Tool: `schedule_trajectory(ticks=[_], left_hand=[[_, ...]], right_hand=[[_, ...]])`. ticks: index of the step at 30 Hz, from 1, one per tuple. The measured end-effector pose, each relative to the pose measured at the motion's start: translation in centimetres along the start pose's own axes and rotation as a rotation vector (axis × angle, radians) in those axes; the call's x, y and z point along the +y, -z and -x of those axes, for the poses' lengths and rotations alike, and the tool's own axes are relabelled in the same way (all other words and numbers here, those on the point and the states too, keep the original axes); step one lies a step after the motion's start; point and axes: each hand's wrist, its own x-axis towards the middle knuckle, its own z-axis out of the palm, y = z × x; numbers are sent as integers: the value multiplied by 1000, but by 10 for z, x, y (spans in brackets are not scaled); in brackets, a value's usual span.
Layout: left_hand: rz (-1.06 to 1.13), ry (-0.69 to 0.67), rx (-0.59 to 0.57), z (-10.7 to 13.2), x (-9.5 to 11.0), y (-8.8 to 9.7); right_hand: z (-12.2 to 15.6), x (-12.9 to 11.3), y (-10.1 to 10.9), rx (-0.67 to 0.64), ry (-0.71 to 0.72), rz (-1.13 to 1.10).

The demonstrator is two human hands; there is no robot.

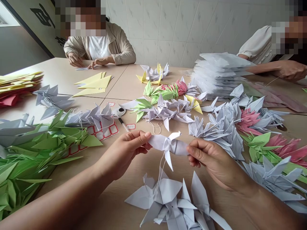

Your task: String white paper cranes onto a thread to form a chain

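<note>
Between my hands hangs a white paper crane, held just above the table. My left hand pinches one wing tip with fingers closed. My right hand pinches the opposite wing. A thin white thread runs from the crane down to a string of white paper cranes lying near the table's front edge.
Heaps of green cranes lie at left, white, pink and green ones at right, more in the middle. A stack of white paper stands at back right. Yellow folded sheets, a red-bordered sticker sheet and a pen lie nearby. Two other people sit across the table.
</note>
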Motion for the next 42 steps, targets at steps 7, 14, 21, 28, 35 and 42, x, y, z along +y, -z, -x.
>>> schedule_trajectory(ticks=[7,14,21,28,35,42], left_hand=[[-60,-8,57,-5,-2,5],[-869,-304,179,7,13,1],[-1033,-165,-486,14,17,7],[-889,-71,-624,9,13,6],[-740,-150,-444,9,8,2],[-642,-153,-368,10,6,-3]], right_hand=[[-8,6,2,55,6,107],[-17,21,10,109,87,503],[-18,30,9,149,207,631],[-9,21,4,260,352,831],[5,0,-9,-154,274,663],[6,3,-9,-266,103,532]])
